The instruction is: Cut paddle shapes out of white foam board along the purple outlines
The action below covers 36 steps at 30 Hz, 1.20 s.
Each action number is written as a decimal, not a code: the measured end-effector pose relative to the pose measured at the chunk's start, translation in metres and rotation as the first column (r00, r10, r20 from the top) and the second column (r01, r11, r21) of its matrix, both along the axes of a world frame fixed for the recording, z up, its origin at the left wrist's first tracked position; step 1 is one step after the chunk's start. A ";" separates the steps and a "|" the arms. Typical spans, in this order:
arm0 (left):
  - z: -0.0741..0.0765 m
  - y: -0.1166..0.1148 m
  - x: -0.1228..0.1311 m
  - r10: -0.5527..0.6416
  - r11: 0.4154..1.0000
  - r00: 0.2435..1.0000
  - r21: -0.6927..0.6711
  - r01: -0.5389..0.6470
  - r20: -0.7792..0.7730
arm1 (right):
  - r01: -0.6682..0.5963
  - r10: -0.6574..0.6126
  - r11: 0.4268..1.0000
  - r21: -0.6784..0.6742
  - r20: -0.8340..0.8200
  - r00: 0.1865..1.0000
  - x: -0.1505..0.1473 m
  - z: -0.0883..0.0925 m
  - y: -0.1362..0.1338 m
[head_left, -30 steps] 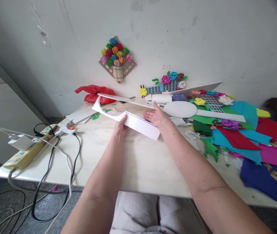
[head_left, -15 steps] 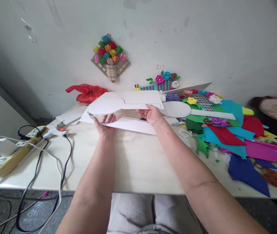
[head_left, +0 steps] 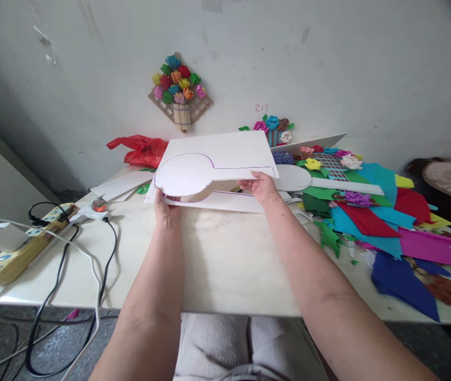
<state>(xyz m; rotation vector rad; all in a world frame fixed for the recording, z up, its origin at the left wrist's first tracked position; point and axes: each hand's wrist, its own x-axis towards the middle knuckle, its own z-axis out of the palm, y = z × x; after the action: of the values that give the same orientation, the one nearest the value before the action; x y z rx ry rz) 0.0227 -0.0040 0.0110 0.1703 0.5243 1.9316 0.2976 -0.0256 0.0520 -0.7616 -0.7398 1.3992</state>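
A white foam sheet [head_left: 225,156] with a spoon-shaped outline drawn on it is tilted up off the table, its far edge raised. My left hand [head_left: 165,205] grips its near left edge below the round part of the outline. My right hand [head_left: 260,186] holds its near right edge. Under it lies the white offcut strip [head_left: 225,202], flat on the table. A cut-out white spoon shape [head_left: 300,178] rests just to the right of the sheet.
Coloured foam sheets and scraps [head_left: 387,222] cover the table's right side. A red plastic bag [head_left: 138,150] lies behind the sheet. A power strip [head_left: 15,248] with cables sits at the left edge. A paper flower basket [head_left: 180,90] hangs on the wall.
Both hands have lifted the white sheet from nearly flat to tilted up toward me, so its outlined face now shows. The left hand shifted to the sheet's left edge.
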 end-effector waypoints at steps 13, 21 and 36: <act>0.000 -0.008 0.027 -0.201 0.980 0.970 -0.026 0.200 -0.139 | 0.041 -0.046 0.998 0.056 0.091 0.995 -0.046 -0.009 0.005; -0.003 -0.019 0.012 -0.443 0.867 0.872 0.149 0.476 -0.206 | 0.091 -0.096 0.994 0.066 0.067 0.993 -0.050 -0.012 0.004; 0.004 -0.020 -0.004 -0.498 0.864 0.827 -0.227 0.449 -0.259 | -0.121 0.080 0.983 0.137 0.274 0.958 -0.028 -0.013 0.000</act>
<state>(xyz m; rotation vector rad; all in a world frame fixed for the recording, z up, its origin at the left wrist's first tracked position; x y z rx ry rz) 0.0190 -0.0244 0.0151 0.4661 0.7610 1.3698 0.2692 -0.0260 0.0386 -0.8106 -1.0980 1.3262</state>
